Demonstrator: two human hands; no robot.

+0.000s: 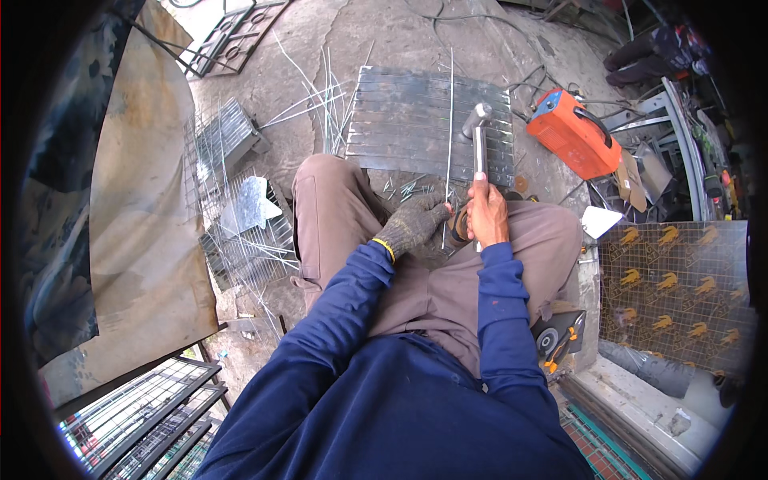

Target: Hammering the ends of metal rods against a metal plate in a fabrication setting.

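In a grey knit glove with a yellow cuff, my left hand (410,224) is closed around the lower part of a long thin metal rod (450,112) between my knees. The rod extends forward across a flat panel of dark metal strips (392,120). My bare right hand (486,212) grips the handle of a hammer (478,144), its head away from me above the panel's right part. The hammer head is apart from the rod, to its right. A brownish thing (458,228) between my hands is partly hidden, and I cannot make out its kind.
Cut rod pieces (410,190) lie by the panel's near edge. Long loose rods (328,100), wire mesh and a metal block (226,136) are at left. An orange welding machine (572,132) stands at right, near cables and a patterned board (676,292). A cloth sheet (144,192) hangs far left.
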